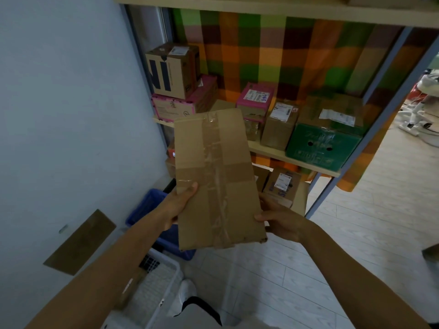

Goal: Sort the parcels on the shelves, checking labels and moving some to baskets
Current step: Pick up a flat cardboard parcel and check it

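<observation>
Head view: I see a flat parcel (218, 176) held up in both hands.
The left hand (177, 207) grips its left edge, thumb on the taped face. The right hand (282, 222) grips the lower right edge, thumb on the front. Clear tape runs down the face toward me. Beyond the hands, the shelf (297, 162) carries boxes: a green box (323, 148) up and right of the right hand, and a pink box (255, 100) above and between the hands. Just below the left hand sits a blue basket (147, 207). Nearer me, under the left forearm, is a white basket (164, 274).
</observation>
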{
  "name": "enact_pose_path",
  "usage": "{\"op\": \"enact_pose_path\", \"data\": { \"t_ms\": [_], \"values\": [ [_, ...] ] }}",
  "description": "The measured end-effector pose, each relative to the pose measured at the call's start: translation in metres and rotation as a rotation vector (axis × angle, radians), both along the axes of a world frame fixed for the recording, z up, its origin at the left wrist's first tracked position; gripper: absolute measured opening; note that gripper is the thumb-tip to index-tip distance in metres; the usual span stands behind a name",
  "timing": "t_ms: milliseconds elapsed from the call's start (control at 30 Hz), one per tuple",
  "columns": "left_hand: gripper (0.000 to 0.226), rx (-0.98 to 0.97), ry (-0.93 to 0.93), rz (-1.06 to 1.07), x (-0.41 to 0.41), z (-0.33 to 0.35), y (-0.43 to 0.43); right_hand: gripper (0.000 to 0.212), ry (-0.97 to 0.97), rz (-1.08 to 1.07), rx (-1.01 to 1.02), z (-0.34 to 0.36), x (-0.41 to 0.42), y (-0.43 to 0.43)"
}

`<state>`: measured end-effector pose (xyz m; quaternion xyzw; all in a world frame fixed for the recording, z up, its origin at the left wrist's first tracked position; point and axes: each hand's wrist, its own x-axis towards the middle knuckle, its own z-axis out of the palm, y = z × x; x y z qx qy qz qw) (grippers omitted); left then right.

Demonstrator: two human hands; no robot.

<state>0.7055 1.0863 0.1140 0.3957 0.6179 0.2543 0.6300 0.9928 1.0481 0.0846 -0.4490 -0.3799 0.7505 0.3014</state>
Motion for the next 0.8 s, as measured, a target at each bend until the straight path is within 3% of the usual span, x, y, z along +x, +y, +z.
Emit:
{"op": "enact_pose_path", "data": {
  "t_ms": [167, 333, 433, 500, 600, 734, 800],
  "values": [
    [0.047, 0.072, -0.041, 0.027, -0.006, -0.002, -0.005, 0.082, -0.072, -0.175, 0.031, 0.011, -0.003, 0.009],
    [0.094, 0.113, -0.094, -0.033, -0.02, 0.002, -0.01, 0.081, -0.218, -0.376, 0.162, 0.012, 0.002, 0.024],
    [0.097, 0.108, -0.178, -0.071, -0.03, 0.003, -0.01, 0.077, -0.218, -0.436, 0.184, 0.018, 0.006, 0.031],
    [0.099, 0.099, -0.253, -0.116, -0.036, 0.005, -0.011, 0.074, -0.177, -0.394, 0.198, 0.027, 0.011, 0.034],
    [0.107, 0.079, -0.345, -0.18, -0.041, 0.006, -0.01, 0.101, -0.124, -0.315, 0.169, 0.038, 0.022, 0.042],
    [0.101, 0.034, -0.406, -0.211, -0.05, 0.002, -0.007, 0.098, -0.011, -0.258, 0.19, 0.048, 0.026, 0.048],
    [0.092, 0.037, -0.34, -0.188, -0.049, 0.005, -0.006, 0.095, -0.049, -0.303, 0.215, 0.05, 0.022, 0.048]
  ]
}}
